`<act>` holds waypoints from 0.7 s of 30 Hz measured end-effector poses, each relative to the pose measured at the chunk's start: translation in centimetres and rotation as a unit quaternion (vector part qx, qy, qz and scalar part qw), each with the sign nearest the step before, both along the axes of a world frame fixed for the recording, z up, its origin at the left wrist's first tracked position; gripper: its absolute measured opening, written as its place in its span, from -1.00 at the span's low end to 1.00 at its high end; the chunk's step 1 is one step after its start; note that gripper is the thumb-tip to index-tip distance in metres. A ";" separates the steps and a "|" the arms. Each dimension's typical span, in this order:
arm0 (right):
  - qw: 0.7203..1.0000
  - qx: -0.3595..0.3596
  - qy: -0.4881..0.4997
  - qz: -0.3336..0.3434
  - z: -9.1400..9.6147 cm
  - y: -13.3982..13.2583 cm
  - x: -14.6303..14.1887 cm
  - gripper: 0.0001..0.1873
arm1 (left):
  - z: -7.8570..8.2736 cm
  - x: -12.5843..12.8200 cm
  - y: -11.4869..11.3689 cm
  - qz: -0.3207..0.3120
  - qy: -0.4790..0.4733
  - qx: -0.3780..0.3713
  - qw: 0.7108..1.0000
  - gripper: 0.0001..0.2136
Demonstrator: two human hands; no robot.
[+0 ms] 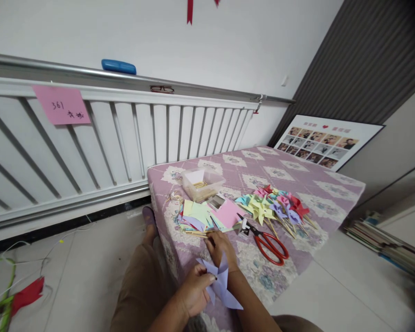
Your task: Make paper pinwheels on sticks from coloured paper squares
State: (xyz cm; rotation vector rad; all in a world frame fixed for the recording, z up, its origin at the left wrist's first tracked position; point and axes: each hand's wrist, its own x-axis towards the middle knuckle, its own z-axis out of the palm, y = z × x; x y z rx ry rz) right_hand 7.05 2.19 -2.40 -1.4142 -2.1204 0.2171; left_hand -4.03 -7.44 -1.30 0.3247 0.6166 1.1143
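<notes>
My left hand (194, 290) is closed on a folded lilac paper pinwheel (221, 286), held just above the near edge of the table. My right hand (220, 247) reaches forward with its fingertips on thin wooden sticks (197, 233) that lie beside a pile of coloured paper squares (207, 216); whether the fingers have closed on a stick is hidden. Red-handled scissors (268, 244) lie just right of that hand. A row of finished paper pinwheels (276, 207) on sticks lies further right.
A clear plastic box (202, 183) with sticks stands behind the paper on the purple floral tablecloth (287, 175). A white radiator (124, 138) with a pink note lines the wall. A photo board (327, 140) leans at the back right. Books (376, 233) lie on the floor.
</notes>
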 end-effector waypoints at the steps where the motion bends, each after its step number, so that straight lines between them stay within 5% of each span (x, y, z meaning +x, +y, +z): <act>1: 1.000 -0.001 -0.002 -0.001 0.1 -0.1 0.0 -0.89 | 0.1 0.0 0.0 0.004 -0.011 -0.001 1.000 -0.71; 21: 0.995 -0.007 0.103 -0.008 -0.6 -1.3 0.4 -0.84 | 0.5 0.5 -0.3 0.050 0.016 -0.015 0.999 -0.64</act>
